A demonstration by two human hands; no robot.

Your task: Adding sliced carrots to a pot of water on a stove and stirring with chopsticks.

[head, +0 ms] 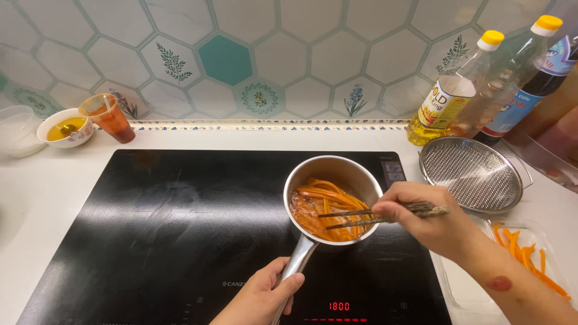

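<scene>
**Steel saucepan being steadied while carrot strips are being stirred**

Steel handle is being gripped by the left hand (262,296), fingers wrapped closed around it; this is judged the safest hold. The saucepan (331,198) is sitting on the black induction hob (150,235), probably light but hot. Chopsticks (385,215) are being pinched by the right hand (430,216) over soft, slippery orange strips (322,207). A mesh strainer (472,173), oil bottles (463,84) and tiled wall (241,54) are lying beyond.

Bright, even light; glare on cooktop (180,229).
</scene>
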